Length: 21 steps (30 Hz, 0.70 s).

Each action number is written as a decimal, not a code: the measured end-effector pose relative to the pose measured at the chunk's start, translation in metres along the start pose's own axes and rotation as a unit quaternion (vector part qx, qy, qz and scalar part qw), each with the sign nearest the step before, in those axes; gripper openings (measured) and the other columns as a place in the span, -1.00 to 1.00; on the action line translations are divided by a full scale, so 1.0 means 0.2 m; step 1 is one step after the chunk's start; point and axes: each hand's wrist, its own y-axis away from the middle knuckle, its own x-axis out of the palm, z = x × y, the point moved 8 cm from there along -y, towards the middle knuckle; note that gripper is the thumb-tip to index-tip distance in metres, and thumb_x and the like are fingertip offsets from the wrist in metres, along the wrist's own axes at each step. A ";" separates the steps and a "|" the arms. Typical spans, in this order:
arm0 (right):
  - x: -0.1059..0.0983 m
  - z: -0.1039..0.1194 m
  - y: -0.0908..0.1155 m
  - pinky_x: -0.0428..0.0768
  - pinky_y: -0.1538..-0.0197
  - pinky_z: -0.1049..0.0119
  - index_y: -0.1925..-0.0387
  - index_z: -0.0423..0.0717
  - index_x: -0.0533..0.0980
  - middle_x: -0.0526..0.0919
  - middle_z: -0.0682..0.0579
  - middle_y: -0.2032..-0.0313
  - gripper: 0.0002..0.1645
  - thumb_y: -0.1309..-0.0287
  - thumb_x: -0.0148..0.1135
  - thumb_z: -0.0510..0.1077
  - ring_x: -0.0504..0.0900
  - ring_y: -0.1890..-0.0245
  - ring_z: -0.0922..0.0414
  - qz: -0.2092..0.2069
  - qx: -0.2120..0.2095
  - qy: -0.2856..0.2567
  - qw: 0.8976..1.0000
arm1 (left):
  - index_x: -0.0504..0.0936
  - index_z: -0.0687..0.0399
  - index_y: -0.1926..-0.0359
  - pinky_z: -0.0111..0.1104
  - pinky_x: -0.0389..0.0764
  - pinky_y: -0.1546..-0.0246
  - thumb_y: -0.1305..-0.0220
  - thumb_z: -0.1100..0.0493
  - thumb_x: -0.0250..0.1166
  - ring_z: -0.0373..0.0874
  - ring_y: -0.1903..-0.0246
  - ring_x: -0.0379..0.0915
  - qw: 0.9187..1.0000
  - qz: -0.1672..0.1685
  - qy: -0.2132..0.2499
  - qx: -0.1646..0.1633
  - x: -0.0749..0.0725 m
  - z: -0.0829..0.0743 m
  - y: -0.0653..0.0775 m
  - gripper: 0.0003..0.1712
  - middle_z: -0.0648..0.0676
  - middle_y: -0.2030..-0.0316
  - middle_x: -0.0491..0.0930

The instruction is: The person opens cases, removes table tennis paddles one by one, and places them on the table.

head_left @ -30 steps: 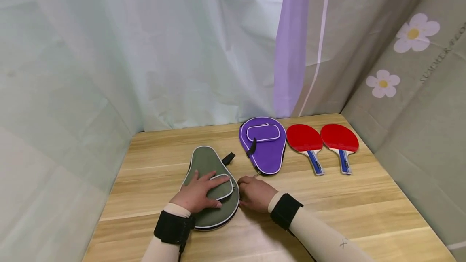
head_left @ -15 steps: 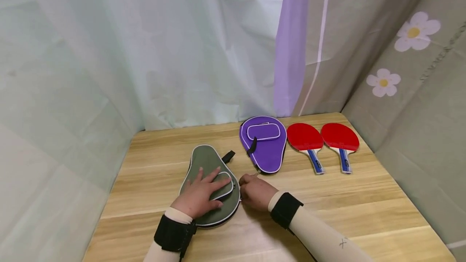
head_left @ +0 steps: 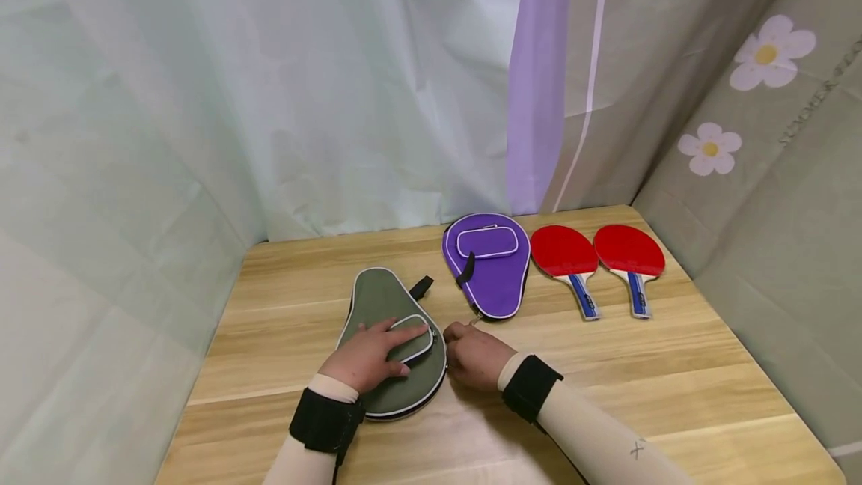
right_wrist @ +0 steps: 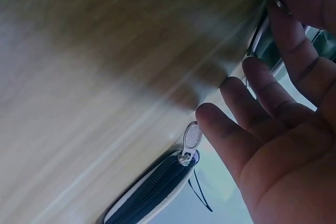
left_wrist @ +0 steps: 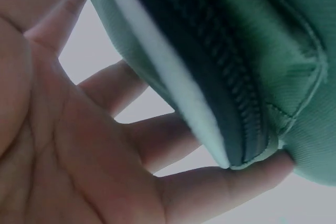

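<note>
A green table tennis paddle case (head_left: 384, 298) with white piping lies flat on the table, its wide end toward me. My left hand (head_left: 367, 358) rests on it, fingers spread across the small front pocket. In the left wrist view the fingers (left_wrist: 226, 187) lie extended along the pocket's dark zipper. My right hand (head_left: 477, 356) is at the case's right edge. There the thumb and index finger (right_wrist: 294, 35) pinch at the zippered rim, with what looks like the zipper pull mostly hidden between them. The other fingers are loosely bent over the tabletop.
A purple paddle case (head_left: 494, 275) lies behind my right hand, its zipper pull (right_wrist: 192, 136) close to my fingers. Two red paddles (head_left: 564, 251) with blue handles lie to its right. Curtains (head_left: 337, 96) surround the wooden table (head_left: 283, 283).
My left hand's fingers have drawn slightly closer together and shifted a little on the green case. My right hand has barely moved, staying at the case's right edge.
</note>
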 end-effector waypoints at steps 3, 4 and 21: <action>0.00 -0.01 0.01 0.62 -0.19 0.33 0.34 0.01 0.76 0.66 0.01 -0.06 -0.92 -0.13 0.41 -0.12 0.61 -0.12 0.14 0.006 0.004 -0.001 1.000 | 0.47 -0.43 -0.41 0.39 0.22 -0.40 -0.12 0.01 0.52 0.22 -0.26 0.56 1.000 -0.014 -0.010 -0.005 0.01 -0.01 0.00 -0.19 0.33 -0.35 0.48; 0.00 -0.01 0.01 0.62 -0.19 0.33 0.35 0.00 0.76 0.66 0.01 -0.07 -0.93 -0.13 0.41 -0.13 0.61 -0.12 0.14 0.008 0.005 -0.003 1.000 | 0.47 -0.44 -0.41 0.38 0.23 -0.40 -0.12 0.00 0.52 0.22 -0.25 0.57 1.000 -0.018 -0.014 -0.007 0.01 -0.01 -0.01 -0.19 0.33 -0.35 0.48; -0.02 -0.02 0.07 0.64 -0.18 0.32 0.61 0.06 0.60 0.64 -0.10 -0.17 -0.81 -0.02 0.43 -0.17 0.63 -0.18 0.07 -0.006 0.012 -0.024 1.000 | 0.45 -0.46 -0.41 0.40 0.39 -0.28 -0.13 -0.07 0.50 0.24 -0.29 0.54 0.994 -0.083 -0.062 -0.042 0.04 -0.07 -0.04 -0.20 0.23 -0.14 0.71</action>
